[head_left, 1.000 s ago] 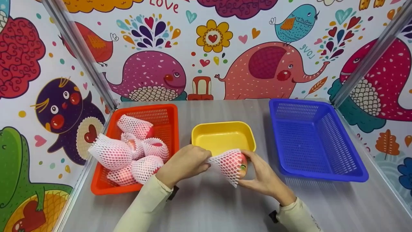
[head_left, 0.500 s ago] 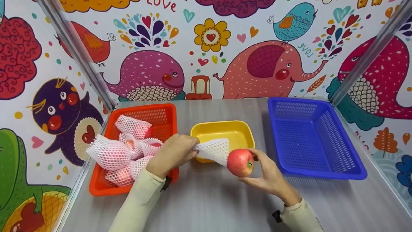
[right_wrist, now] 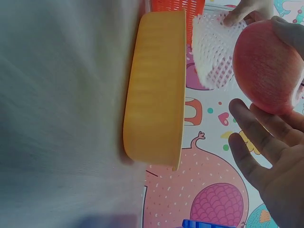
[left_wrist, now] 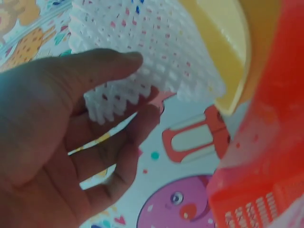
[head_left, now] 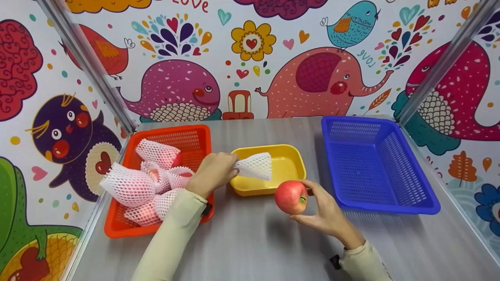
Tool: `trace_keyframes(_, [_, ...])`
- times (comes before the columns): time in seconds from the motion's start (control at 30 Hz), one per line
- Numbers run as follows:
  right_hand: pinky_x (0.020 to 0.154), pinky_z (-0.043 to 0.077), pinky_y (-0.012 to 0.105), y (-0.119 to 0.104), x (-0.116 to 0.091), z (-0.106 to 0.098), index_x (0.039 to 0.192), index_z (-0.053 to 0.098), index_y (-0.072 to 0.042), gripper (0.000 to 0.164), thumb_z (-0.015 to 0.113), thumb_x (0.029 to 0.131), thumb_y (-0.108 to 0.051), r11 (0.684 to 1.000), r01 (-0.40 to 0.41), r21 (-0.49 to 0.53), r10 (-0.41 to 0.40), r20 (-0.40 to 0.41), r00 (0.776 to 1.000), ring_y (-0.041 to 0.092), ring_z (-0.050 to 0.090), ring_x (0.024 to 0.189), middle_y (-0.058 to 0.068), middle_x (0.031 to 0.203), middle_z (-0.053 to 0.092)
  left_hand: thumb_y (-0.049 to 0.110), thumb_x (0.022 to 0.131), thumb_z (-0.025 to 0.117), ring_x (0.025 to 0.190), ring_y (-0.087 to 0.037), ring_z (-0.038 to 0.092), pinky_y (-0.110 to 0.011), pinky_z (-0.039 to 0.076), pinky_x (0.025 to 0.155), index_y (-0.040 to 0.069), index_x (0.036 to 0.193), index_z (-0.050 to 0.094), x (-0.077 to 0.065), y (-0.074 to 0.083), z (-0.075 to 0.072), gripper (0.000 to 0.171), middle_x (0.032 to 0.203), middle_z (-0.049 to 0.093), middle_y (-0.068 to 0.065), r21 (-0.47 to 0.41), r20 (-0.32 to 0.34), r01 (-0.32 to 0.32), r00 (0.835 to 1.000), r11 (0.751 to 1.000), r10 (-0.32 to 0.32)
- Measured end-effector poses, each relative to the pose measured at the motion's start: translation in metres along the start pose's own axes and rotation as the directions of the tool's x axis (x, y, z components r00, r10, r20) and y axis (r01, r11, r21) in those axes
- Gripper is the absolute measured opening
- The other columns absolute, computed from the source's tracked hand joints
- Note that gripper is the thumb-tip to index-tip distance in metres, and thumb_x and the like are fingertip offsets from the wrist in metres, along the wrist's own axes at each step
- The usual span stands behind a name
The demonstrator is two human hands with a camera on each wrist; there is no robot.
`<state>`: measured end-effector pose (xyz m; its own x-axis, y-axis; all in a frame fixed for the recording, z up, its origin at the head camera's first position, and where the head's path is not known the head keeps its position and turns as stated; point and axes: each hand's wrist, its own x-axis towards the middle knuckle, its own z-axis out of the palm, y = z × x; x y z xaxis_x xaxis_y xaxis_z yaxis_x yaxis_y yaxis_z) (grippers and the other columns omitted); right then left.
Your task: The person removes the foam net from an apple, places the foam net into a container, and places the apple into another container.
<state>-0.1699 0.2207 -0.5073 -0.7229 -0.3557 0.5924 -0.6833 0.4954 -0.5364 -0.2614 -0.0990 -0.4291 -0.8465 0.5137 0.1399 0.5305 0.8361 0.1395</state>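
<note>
Between thumb and fingers my left hand (head_left: 216, 171) pinches a white foam net sleeve (head_left: 256, 166), held over the left part of a yellow tray (head_left: 269, 189). The left wrist view shows the thumb pressing the net (left_wrist: 156, 52) against the fingers. My right hand (head_left: 326, 210) grips a bare red apple (head_left: 291, 197) by its side, in front of the tray and above the table. In the right wrist view the apple (right_wrist: 266, 66) sits between the thumb and the fingertips, with some fingers spread away from it.
At the left a red basket (head_left: 113, 218) holds several apples in foam nets (head_left: 129, 185). A blue basket (head_left: 375, 171) stands at the right. Patterned walls (head_left: 242, 50) enclose the grey table (head_left: 250, 242) at the back and sides.
The foam net has come off the apple. My left hand has drawn it left and up, over the yellow tray. The right hand still holds the apple, having shifted only slightly.
</note>
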Motion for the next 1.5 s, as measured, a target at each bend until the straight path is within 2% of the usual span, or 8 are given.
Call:
trace_keyframes(0.23, [0.083,0.054,0.037,0.002,-0.001,0.0,0.136,0.053,-0.005,0.09,0.097,0.061,-0.028,1.0,-0.006,0.006,0.006,0.006,1.0,0.015,0.062,0.099,-0.002,0.121,0.062,0.028,0.091,0.074,0.073,-0.024,0.056,-0.037,0.052,0.073,0.01,0.108,0.069,0.01,0.012,0.01,0.026,0.091,0.068,-0.005,-0.067,0.102,0.037,0.994,0.997,-0.03])
trace_keyframes(0.4, [0.082,0.054,0.036,0.003,-0.003,0.0,0.135,0.054,-0.005,0.09,0.098,0.06,-0.028,1.0,-0.017,0.003,0.017,0.002,1.0,0.014,0.062,0.098,-0.002,0.12,0.063,0.033,0.089,0.076,0.075,-0.024,0.056,-0.036,0.052,0.074,0.009,0.113,0.066,0.009,0.014,0.011,0.035,0.091,0.065,-0.005,-0.075,0.159,0.074,0.985,0.994,-0.061])
trace_keyframes(0.5, [0.082,0.054,0.037,0.003,-0.005,-0.001,0.135,0.054,-0.005,0.089,0.097,0.061,-0.029,1.0,-0.024,0.001,0.024,0.002,1.0,0.014,0.062,0.098,-0.002,0.121,0.062,0.036,0.088,0.077,0.084,-0.025,0.059,-0.038,0.053,0.082,0.009,0.12,0.064,0.007,0.013,0.01,0.044,0.101,0.066,-0.007,-0.071,0.181,0.098,0.98,0.993,-0.084])
trace_keyframes(0.63, [0.082,0.055,0.04,0.003,-0.004,-0.001,0.135,0.054,-0.005,0.089,0.097,0.062,-0.029,1.0,-0.021,-0.003,0.021,0.006,1.0,0.015,0.062,0.098,-0.002,0.121,0.062,0.038,0.087,0.077,0.102,-0.028,0.06,-0.043,0.049,0.097,0.007,0.13,0.061,0.004,0.011,0.006,0.055,0.121,0.063,-0.011,-0.054,0.17,0.114,0.98,0.992,-0.103])
trace_keyframes(0.73, [0.081,0.055,0.041,0.001,-0.003,-0.001,0.135,0.054,-0.005,0.088,0.097,0.062,-0.028,1.0,-0.015,-0.01,0.015,0.003,1.0,0.015,0.062,0.098,-0.002,0.12,0.062,0.038,0.087,0.078,0.108,-0.029,0.059,-0.045,0.047,0.1,0.007,0.132,0.06,0.001,0.01,0.003,0.058,0.126,0.062,-0.013,-0.045,0.153,0.111,0.983,0.993,-0.103])
trace_keyframes(0.97, [0.082,0.054,0.039,0.0,-0.004,0.001,0.135,0.054,-0.005,0.088,0.097,0.061,-0.026,1.0,-0.014,-0.01,0.014,-0.006,1.0,0.016,0.062,0.098,-0.002,0.121,0.062,0.038,0.086,0.078,0.098,-0.028,0.061,-0.041,0.051,0.091,0.007,0.127,0.062,-0.005,0.013,0.0,0.054,0.115,0.064,-0.011,-0.025,0.128,0.06,0.99,0.998,-0.056])
trace_keyframes(1.23, [0.083,0.054,0.04,-0.001,-0.003,-0.002,0.135,0.054,-0.005,0.089,0.097,0.062,-0.031,0.999,-0.034,-0.012,0.035,0.021,0.999,0.017,0.062,0.1,0.001,0.122,0.062,0.039,0.087,0.077,0.094,-0.026,0.06,-0.039,0.052,0.087,0.007,0.129,0.062,-0.011,0.016,0.001,0.055,0.113,0.065,-0.01,-0.013,0.151,0.057,0.987,0.998,-0.054])
trace_keyframes(1.5, [0.089,0.052,0.04,-0.005,0.016,-0.032,0.136,0.053,-0.003,0.089,0.095,0.065,-0.035,0.994,-0.008,-0.11,0.015,0.064,0.998,0.014,0.058,0.107,0.002,0.123,0.061,0.038,0.087,0.078,0.093,-0.025,0.06,-0.038,0.052,0.086,0.007,0.129,0.063,-0.016,0.019,0.0,0.055,0.111,0.066,-0.01,-0.027,0.136,0.051,0.99,0.998,-0.047])
